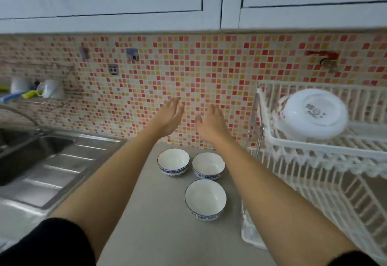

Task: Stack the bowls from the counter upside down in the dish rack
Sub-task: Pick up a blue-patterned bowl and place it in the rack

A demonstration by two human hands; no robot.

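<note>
Three white bowls with blue patterned bands stand upright on the grey counter: a back-left bowl [173, 161], a back-right bowl [208, 165] and a nearer bowl [205, 198]. A white two-tier dish rack [314, 146] stands at the right; a larger white bowl [314, 113] lies upside down on its upper tier. My left hand [170, 115] and my right hand [210, 122] hover above and beyond the bowls, close to the tiled wall. Both are empty, with fingers stretched out.
A steel sink with a ribbed drainboard [54, 161] lies to the left. White cups [50, 89] sit on a shelf at far left. The mosaic wall [188, 73] carries a socket and hooks. White cabinets [125, 0] hang overhead.
</note>
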